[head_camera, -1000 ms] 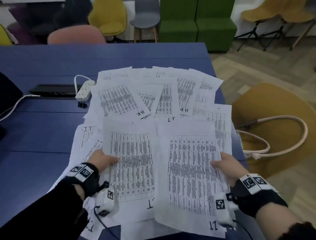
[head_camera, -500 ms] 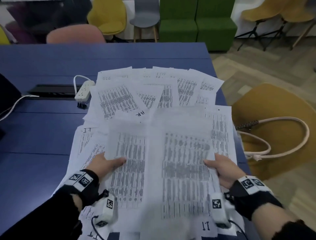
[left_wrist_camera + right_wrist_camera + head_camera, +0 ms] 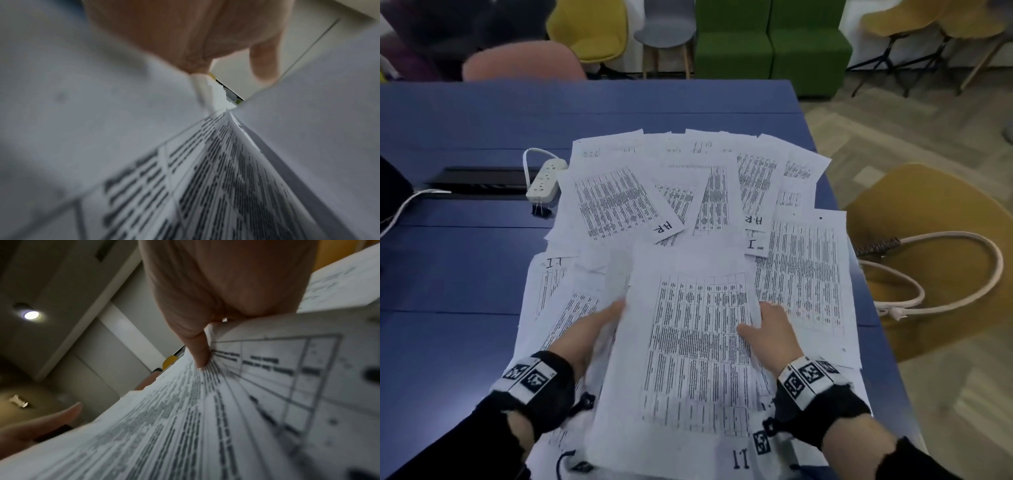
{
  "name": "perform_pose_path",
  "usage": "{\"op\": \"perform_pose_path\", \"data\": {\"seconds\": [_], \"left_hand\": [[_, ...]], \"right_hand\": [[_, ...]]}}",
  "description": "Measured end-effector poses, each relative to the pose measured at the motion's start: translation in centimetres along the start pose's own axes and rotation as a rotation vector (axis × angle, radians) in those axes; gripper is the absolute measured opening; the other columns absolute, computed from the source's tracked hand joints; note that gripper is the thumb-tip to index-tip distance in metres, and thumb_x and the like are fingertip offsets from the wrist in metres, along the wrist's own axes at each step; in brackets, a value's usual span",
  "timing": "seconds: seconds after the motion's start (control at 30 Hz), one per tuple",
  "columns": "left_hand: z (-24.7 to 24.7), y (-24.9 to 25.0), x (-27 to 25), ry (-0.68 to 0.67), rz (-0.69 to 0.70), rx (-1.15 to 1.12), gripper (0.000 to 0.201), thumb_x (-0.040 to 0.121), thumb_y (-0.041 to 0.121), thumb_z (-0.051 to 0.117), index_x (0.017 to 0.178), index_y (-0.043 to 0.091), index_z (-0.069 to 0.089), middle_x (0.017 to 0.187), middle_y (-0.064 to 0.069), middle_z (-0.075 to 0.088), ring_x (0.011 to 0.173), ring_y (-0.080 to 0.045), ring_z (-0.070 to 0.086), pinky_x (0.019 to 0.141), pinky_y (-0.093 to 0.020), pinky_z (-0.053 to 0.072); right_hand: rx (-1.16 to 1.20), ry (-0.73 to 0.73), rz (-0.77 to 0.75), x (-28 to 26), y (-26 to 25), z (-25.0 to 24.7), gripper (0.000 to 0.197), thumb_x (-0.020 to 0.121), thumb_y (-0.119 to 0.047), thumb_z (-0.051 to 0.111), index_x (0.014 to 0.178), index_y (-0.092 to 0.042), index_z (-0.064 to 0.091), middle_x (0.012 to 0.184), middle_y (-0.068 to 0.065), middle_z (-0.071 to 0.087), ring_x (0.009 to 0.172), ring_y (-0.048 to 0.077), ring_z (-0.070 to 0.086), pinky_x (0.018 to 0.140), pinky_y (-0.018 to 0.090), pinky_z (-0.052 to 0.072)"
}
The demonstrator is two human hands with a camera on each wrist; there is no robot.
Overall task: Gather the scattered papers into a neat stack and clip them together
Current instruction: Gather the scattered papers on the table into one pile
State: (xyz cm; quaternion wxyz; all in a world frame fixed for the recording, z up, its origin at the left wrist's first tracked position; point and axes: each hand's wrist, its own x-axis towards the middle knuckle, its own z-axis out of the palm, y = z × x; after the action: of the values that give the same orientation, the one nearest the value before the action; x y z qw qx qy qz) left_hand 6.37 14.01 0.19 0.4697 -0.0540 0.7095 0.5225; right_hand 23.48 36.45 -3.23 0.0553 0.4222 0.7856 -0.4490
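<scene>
Two white printed sheets (image 3: 695, 346), apart a second ago, now overlap between left hand (image 3: 589, 329) and right hand (image 3: 767, 332); fingers grip their edges. Stack started; other scattered papers (image 3: 619, 202) beyond fingers remain.

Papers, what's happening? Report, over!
Left hand and right hand grip one sheet. Other papers lie scattered. Binder clip beside power strip, untouched.

Left hand (image 3: 589, 337) and right hand (image 3: 770, 334) — forearms angled inward, fingers gripping opposite sheet edges
</scene>
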Motion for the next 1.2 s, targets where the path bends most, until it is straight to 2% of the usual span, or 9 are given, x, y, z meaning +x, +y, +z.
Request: {"op": "perform_pose_path", "data": {"seconds": [0.1, 0.33, 0.43, 0.57, 0.73, 0.83, 0.93, 1.07, 1.2], "left_hand": [[-1.0, -0.4, 0.7, 0.007, 0.046, 0.289, 0.064, 0.054, 0.039, 0.089, 0.105, 0.009, 0.067, 0.1, -0.007, 0.076, 0.095, -0.028, 0.071, 0.103, -0.046, 0.045], [-0.8, -2.1, 1.4, 0.062, -0.02, 0.232, 0.04, 0.077, -0.002, 0.075, 0.114, 0.001, 0.06, 0.1, -0.018, 0.074, 0.093, -0.035, 0.069, 0.09, -0.049, 0.053], [-0.9, -2.6, 1.8, 0.116, -0.012, 0.216, 0.037, 0.081, 0.0, 0.072, 0.115, 0.001, 0.058, 0.1, -0.021, 0.072, 0.094, -0.04, 0.067, 0.092, -0.055, 0.051], [-1.9, -2.1, 0.9, 0.109, 0.031, 0.131, 0.033, 0.086, -0.002, 0.065, 0.118, 0.002, 0.058, 0.106, -0.02, 0.072, 0.101, -0.04, 0.066, 0.098, -0.055, 0.047], [-3.0, -1.4, 1.2, 0.133, 0.069, 0.004, 0.033, 0.088, -0.006, 0.059, 0.121, -0.001, 0.058, 0.105, -0.021, 0.072, 0.096, -0.037, 0.068, 0.087, -0.047, 0.052], [-2.7, -0.9, 1.5, 0.138, 0.048, -0.054, 0.038, 0.084, 0.002, 0.068, 0.121, 0.001, 0.058, 0.102, -0.018, 0.073, 0.093, -0.035, 0.067, 0.085, -0.047, 0.052], [-1.9, -0.9, 1.6, 0.14, 0.001, -0.014, 0.091, 0.066, 0.03, 0.088, 0.141, 0.005, 0.042, 0.141, -0.012, 0.052, 0.126, -0.029, 0.049, 0.111, -0.049, 0.03], [-1.3, -1.1, 1.8, 0.119, -0.034, 0.1, 0.089, 0.065, 0.037, 0.087, 0.135, 0.001, 0.045, 0.134, -0.006, 0.055, 0.121, -0.027, 0.051, 0.108, -0.039, 0.029], [-1.0, -1.5, 1.8, 0.155, -0.044, 0.193, 0.11, 0.059, 0.044, 0.089, 0.141, -0.005, 0.035, 0.137, -0.016, 0.052, 0.129, -0.035, 0.046, 0.111, -0.047, 0.031]], "right_hand": [[-0.188, -0.046, -0.118, -0.8, 0.2, -0.5, 0.069, 0.089, -0.037, 0.06, 0.146, -0.017, 0.026, 0.151, 0.007, 0.023, 0.138, 0.024, 0.028, 0.113, 0.039, 0.027], [-0.239, -0.171, -0.254, -2.0, -0.5, 0.3, 0.062, 0.093, -0.033, 0.053, 0.146, -0.018, 0.024, 0.15, 0.004, 0.028, 0.136, 0.021, 0.032, 0.113, 0.036, 0.029], [-0.015, -0.209, -0.252, -2.6, -1.1, 0.3, 0.063, 0.095, -0.03, 0.053, 0.148, -0.019, 0.021, 0.15, -0.002, 0.033, 0.128, 0.017, 0.042, 0.101, 0.027, 0.037], [0.27, -0.001, -0.082, -3.2, -0.4, -0.7, 0.052, 0.095, -0.04, 0.049, 0.141, -0.018, 0.035, 0.138, -0.005, 0.047, 0.12, 0.014, 0.05, 0.098, 0.029, 0.041], [0.28, -0.244, -0.004, -4.1, 1.3, -0.9, 0.056, 0.09, -0.046, 0.056, 0.137, -0.017, 0.044, 0.129, -0.006, 0.053, 0.119, 0.02, 0.054, 0.103, 0.04, 0.043], [0.267, -0.312, 0.001, -4.1, 0.8, -0.4, 0.018, 0.09, -0.021, 0.059, 0.108, -0.017, 0.058, 0.091, 0.004, 0.064, 0.077, 0.031, 0.062, 0.068, 0.04, 0.053], [0.177, -0.221, 0.01, -4.0, 0.1, 0.3, 0.008, 0.089, -0.01, 0.055, 0.095, -0.006, 0.056, 0.068, 0.005, 0.05, 0.05, 0.015, 0.044, 0.045, 0.023, 0.038], [0.27, -0.105, 0.021, -4.1, -0.1, 0.8, 0.014, 0.092, -0.006, 0.051, 0.105, -0.011, 0.055, 0.077, 0.005, 0.055, 0.057, 0.013, 0.047, 0.049, 0.022, 0.042], [0.285, -0.138, 0.012, -4.7, -0.7, 1.5, 0.024, 0.098, -0.017, 0.045, 0.119, -0.011, 0.053, 0.081, -0.002, 0.056, 0.065, 0.011, 0.05, 0.061, 0.026, 0.047]]}}
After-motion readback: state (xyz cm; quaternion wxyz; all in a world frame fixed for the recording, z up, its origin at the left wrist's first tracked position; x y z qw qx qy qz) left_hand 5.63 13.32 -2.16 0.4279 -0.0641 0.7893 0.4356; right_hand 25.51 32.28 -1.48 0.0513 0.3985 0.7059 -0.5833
